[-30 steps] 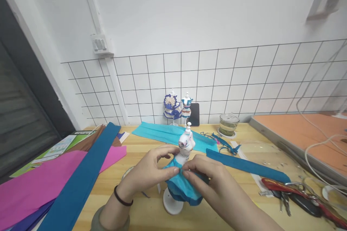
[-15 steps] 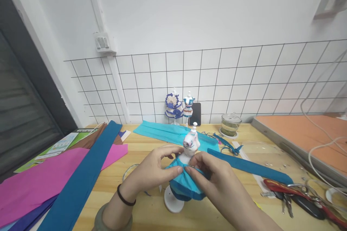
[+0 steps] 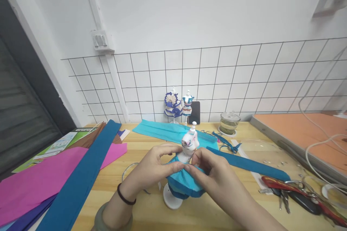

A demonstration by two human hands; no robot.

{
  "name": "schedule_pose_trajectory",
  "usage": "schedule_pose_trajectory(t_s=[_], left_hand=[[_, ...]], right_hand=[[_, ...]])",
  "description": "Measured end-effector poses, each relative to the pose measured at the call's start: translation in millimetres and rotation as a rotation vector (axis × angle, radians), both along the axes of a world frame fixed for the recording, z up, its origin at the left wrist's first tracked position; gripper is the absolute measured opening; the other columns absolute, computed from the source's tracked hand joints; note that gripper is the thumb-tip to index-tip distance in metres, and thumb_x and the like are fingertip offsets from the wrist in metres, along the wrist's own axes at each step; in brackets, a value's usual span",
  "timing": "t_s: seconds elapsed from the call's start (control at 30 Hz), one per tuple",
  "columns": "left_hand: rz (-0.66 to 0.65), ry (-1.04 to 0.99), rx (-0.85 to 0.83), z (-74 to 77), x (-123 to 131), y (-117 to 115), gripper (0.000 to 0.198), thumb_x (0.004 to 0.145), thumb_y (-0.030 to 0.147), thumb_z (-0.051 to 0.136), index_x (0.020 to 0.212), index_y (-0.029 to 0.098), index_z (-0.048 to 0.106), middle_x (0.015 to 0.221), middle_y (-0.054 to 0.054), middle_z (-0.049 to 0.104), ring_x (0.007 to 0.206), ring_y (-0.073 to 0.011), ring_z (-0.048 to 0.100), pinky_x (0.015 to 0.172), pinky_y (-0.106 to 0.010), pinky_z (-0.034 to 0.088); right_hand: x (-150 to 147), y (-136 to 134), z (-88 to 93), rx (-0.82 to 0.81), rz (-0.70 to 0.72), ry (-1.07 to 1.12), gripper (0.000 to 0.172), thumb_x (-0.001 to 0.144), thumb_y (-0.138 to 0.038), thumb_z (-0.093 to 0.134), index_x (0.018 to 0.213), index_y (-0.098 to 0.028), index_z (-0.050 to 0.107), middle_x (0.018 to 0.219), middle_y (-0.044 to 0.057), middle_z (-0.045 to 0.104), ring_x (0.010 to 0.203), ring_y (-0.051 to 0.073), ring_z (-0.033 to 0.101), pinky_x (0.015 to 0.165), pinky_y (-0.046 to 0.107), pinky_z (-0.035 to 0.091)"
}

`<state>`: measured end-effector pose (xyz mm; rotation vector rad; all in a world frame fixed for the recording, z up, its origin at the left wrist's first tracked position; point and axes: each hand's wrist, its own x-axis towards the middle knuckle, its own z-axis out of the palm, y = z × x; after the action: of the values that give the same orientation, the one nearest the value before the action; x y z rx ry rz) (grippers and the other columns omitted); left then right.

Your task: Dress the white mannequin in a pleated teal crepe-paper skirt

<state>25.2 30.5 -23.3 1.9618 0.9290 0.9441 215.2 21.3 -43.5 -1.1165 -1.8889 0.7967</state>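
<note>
A small white mannequin on a round white base stands on the wooden table. A blue paper skirt is gathered round its waist. My left hand pinches the skirt's top edge from the left, fingers closed. From the right, my right hand pinches the same waistline, its fingertips almost meeting the left ones. A black band circles my left wrist.
Pink paper and a dark blue paper strip lie at left. A turquoise sheet, another blue strip, two dressed mini mannequins, a phone, a glass jar, keys, an orange board and white cable lie around.
Both hands have stayed at the mannequin's waist, shifting slightly as they gather the skirt. The view has wobbled a little.
</note>
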Motion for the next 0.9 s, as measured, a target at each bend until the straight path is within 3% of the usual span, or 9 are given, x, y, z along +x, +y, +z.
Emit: schedule_pose_trajectory(t_s=[0.17, 0.37, 0.53, 0.9], left_hand=[[0.028, 0.035, 0.050, -2.4, -3, 2, 0.034, 0.081, 0.034, 0.065, 0.113, 0.024, 0.068, 0.119, -0.005, 0.067, 0.115, -0.0273, 0.055, 0.102, -0.041, 0.040], [0.105, 0.020, -0.003, -5.7, -6, 2, 0.042, 0.079, 0.033, 0.068, 0.120, 0.024, 0.063, 0.121, -0.006, 0.065, 0.115, -0.0264, 0.055, 0.102, -0.040, 0.040], [0.094, 0.025, 0.022, -3.7, -5, 3, 0.033, 0.081, 0.031, 0.065, 0.112, 0.023, 0.067, 0.117, -0.006, 0.067, 0.112, -0.0259, 0.057, 0.098, -0.038, 0.043], [0.157, 0.097, -0.012, -5.2, -3, -1, 0.036, 0.075, 0.022, 0.065, 0.112, 0.019, 0.065, 0.119, -0.006, 0.064, 0.113, -0.0233, 0.056, 0.098, -0.034, 0.044]], right_hand=[[7, 2, 8.3, -0.174, 0.142, 0.176, 0.021, 0.085, -0.040, 0.055, 0.078, -0.021, 0.051, 0.066, -0.004, 0.046, 0.060, 0.013, 0.044, 0.053, 0.022, 0.037], [11, 2, 13.0, -0.297, 0.202, 0.068, 0.020, 0.083, -0.039, 0.058, 0.082, -0.018, 0.057, 0.063, -0.005, 0.043, 0.056, 0.012, 0.038, 0.050, 0.022, 0.031], [13, 3, 11.7, -0.231, 0.196, 0.015, 0.021, 0.087, -0.036, 0.052, 0.077, -0.018, 0.057, 0.062, -0.004, 0.043, 0.056, 0.011, 0.036, 0.049, 0.022, 0.029], [9, 2, 12.0, -0.067, 0.196, -0.092, 0.021, 0.091, -0.028, 0.047, 0.075, -0.019, 0.057, 0.063, -0.004, 0.049, 0.058, 0.011, 0.041, 0.053, 0.022, 0.031]])
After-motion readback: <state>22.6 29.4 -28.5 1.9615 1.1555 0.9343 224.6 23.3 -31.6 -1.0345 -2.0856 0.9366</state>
